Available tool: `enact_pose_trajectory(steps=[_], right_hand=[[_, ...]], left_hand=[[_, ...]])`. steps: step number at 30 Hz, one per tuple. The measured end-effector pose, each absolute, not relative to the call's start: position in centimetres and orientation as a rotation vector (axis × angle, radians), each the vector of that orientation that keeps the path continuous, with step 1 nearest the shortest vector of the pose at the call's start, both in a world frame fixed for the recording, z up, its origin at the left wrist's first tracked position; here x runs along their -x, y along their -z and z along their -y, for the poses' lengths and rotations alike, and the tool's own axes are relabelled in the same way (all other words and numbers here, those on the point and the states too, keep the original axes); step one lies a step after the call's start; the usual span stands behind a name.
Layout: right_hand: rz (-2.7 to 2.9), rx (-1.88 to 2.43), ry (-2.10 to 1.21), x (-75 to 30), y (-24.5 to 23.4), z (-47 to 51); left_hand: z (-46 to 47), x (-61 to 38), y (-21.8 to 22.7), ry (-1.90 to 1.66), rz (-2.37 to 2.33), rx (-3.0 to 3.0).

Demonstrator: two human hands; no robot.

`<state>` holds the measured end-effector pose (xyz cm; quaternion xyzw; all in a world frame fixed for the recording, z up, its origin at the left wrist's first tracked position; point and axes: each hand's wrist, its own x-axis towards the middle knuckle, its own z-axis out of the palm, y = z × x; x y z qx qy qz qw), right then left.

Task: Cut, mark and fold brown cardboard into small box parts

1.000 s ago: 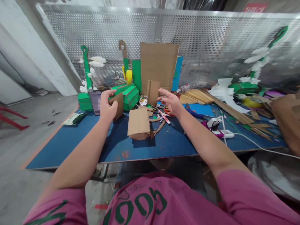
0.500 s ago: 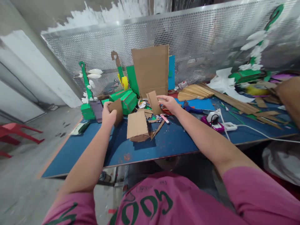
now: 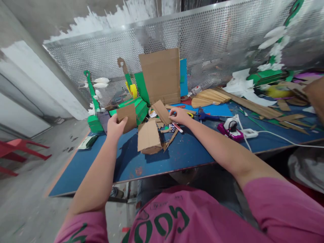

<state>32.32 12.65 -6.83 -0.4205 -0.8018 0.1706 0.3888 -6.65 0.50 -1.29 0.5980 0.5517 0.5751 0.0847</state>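
Observation:
My left hand [image 3: 115, 125] is closed around a small brown cardboard piece [image 3: 128, 116] and holds it up above the blue table [image 3: 88, 158]. My right hand [image 3: 179, 116] pinches the edge of a second cardboard piece [image 3: 162, 112], which leans tilted over the scraps in the middle of the table. Just in front of both hands lies a folded cardboard piece [image 3: 149, 137]. A marker pen [image 3: 177, 127] lies below my right hand.
A tall cardboard sheet [image 3: 160, 76] and green paper models [image 3: 138, 108] stand at the back against the perforated metal screen [image 3: 202, 50]. A purple glue gun [image 3: 231, 130] with its white cable, scissors [image 3: 205, 116] and cardboard strips [image 3: 253, 108] lie to the right. A red chair [image 3: 15, 150] stands at the left.
My right hand reached forward, took hold of the upright cardboard piece and tilted it down toward the table. My left hand kept its piece and turned it slightly. The camera shifted.

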Motion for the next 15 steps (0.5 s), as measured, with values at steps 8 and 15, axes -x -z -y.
enact_pose_trajectory(steps=[8, 15], right_hand=[[2.048, 1.100, -0.412, -32.4, 6.7, -12.6], [2.037, 1.094, -0.419, -32.4, 6.7, -12.5]], left_hand=[[-1.1, 3.5, 2.6, -1.921, -1.286, -1.309], [-1.0, 2.0, 4.1, -1.633, -1.085, -1.565]])
